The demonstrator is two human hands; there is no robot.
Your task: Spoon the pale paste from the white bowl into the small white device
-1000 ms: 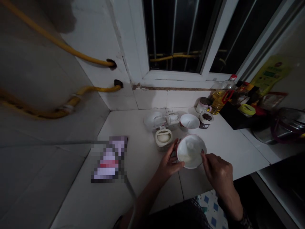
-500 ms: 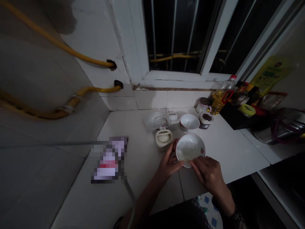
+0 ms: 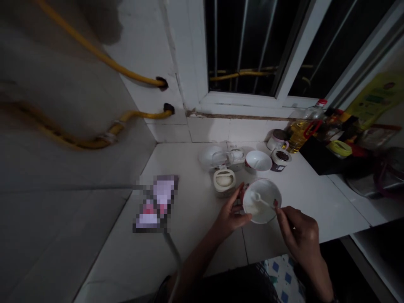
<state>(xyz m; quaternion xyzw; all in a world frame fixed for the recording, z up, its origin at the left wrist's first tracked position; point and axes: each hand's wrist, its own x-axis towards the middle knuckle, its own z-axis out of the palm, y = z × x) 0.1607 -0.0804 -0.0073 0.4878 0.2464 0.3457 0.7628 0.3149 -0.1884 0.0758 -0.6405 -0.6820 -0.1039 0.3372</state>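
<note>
The left hand (image 3: 232, 213) holds the red-rimmed white ceramic bowl (image 3: 261, 201) at its edge, over the white tiled counter (image 3: 192, 235). The right hand (image 3: 299, 233) pinches narrowly a thin white spoon (image 3: 264, 201) inside it. Farther stand a plastic tub (image 3: 224, 183), a smaller white bowl (image 3: 258, 162), yellow gas hoses (image 3: 135, 75) and a barred window (image 3: 243, 50).

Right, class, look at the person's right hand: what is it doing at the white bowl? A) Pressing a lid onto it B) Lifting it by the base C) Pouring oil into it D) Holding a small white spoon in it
D: the right hand pinches the handle of a small white spoon in the white bowl.
</note>
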